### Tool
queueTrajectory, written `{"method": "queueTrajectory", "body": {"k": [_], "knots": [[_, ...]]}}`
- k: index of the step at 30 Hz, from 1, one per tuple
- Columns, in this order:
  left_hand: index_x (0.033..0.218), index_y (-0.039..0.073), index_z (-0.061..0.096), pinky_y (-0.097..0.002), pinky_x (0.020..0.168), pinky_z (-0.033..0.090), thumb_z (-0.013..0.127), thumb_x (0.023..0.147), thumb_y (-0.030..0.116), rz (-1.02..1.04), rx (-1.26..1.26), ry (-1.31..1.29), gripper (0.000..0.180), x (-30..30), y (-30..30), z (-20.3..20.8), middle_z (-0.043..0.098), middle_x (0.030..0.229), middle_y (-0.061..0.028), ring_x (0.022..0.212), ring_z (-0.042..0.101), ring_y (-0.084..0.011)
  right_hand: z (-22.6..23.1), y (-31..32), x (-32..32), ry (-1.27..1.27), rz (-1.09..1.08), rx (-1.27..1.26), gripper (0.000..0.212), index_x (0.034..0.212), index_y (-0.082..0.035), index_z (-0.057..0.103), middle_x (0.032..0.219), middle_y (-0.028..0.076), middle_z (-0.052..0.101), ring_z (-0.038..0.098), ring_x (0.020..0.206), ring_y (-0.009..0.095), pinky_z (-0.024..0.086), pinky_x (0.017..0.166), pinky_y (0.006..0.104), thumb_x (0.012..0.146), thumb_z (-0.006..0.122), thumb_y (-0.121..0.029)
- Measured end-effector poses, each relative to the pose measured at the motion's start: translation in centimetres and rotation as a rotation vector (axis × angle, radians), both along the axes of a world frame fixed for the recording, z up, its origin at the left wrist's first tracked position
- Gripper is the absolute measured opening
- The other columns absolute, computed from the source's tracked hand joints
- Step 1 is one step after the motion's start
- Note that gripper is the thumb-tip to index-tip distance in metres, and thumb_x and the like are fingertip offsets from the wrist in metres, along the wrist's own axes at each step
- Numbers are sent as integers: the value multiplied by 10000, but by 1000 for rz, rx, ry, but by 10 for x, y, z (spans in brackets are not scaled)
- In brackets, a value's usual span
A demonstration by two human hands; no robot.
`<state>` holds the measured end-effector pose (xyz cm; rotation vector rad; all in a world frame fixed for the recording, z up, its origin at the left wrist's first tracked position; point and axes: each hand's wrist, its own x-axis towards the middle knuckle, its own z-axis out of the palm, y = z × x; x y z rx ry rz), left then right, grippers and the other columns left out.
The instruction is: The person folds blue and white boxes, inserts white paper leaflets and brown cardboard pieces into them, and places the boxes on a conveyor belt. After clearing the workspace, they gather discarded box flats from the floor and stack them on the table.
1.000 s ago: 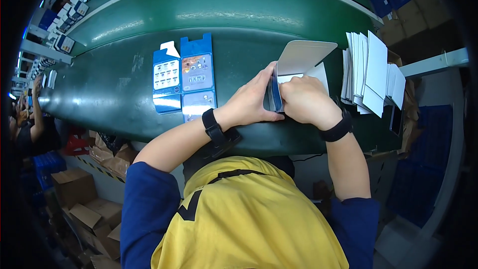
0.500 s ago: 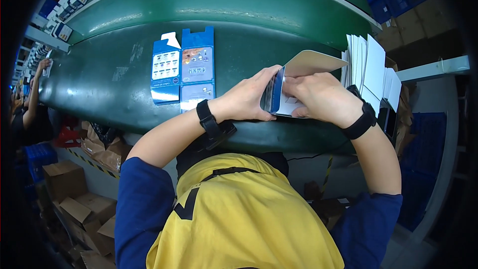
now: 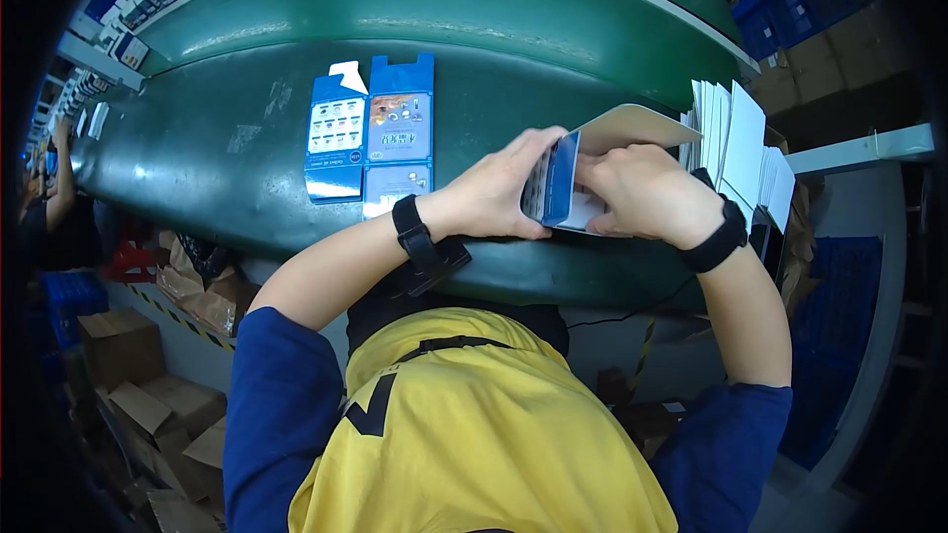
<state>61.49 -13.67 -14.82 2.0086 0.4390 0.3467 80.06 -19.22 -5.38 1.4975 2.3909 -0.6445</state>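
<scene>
A blue carton [image 3: 561,183] with a white inside stands at the near side of the green work surface, its large flap [image 3: 632,123] raised and showing a tan face. My left hand [image 3: 501,188] is closed around the carton's left side, thumb low and fingers at the top. Inside the carton's mouth, beneath the flap, is my right hand [image 3: 647,192] with its fingers curled in; the fingertips are partly hidden, and what they pinch does not show. Two flattened blue printed cartons [image 3: 338,128] [image 3: 400,126] lie to the left of my hands.
A stack of white card sheets [image 3: 729,143] stands beyond my right wrist. The green work surface [image 3: 227,99] has a raised green strip behind it. Small boxes [image 3: 123,47] line the far left, where a co-worker's arm [image 3: 64,173] shows. Brown cartons [image 3: 123,350] sit on the floor.
The carton has turned a little, showing more of its blue side. My right hand stays in its mouth. At far left, a co-worker's hand has moved away from a white piece.
</scene>
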Motion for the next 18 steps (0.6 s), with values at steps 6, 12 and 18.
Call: {"method": "queueTrajectory", "body": {"k": [6, 12, 18], "knots": [[1343, 65, 309, -379, 966, 395, 740, 554, 114, 62, 226, -189, 901, -7, 26, 47, 417, 1238, -182, 1143, 446, -348, -1, -4, 4, 602, -189, 426, 339, 1000, -50, 600, 888, 150, 638, 620, 806, 343, 498, 735, 375, 684, 717, -80], [1332, 75, 344, -386, 985, 378, 730, 548, 103, 77, 241, -100, 874, -16, 32, 50, 413, 1252, -175, 1169, 427, -344, -40, -14, -7, 672, -353, 393, 248, 935, -31, 615, 869, 154, 632, 625, 768, 322, 507, 682, 354, 699, 690, -40], [1344, 77, 323, -379, 988, 372, 739, 559, 110, 67, 249, -82, 888, -28, 34, 38, 411, 1261, -166, 1180, 423, -332, -51, -13, -22, 613, -370, 471, 152, 884, -10, 616, 859, 139, 641, 635, 748, 296, 515, 677, 338, 737, 655, -14]]}}
